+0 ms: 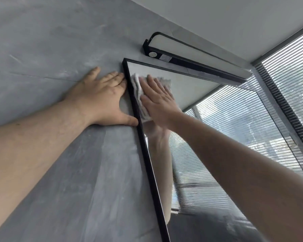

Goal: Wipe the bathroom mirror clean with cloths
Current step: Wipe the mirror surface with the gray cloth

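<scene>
A black-framed mirror (191, 137) hangs on a grey wall, seen from below at a steep angle. A white cloth (137, 89) lies flat against the glass near the mirror's top left corner. My right hand (157, 102) presses the cloth to the glass with straight fingers, and its reflection shows just below it. My left hand (101, 96) rests flat on the wall just left of the mirror's frame, fingertips and thumb touching the black edge.
A black wall lamp (191, 55) with a white diffuser sits right above the mirror's top edge. A window with horizontal blinds (290, 81) fills the right side and is reflected in the glass. The grey wall (42, 58) spreads to the left.
</scene>
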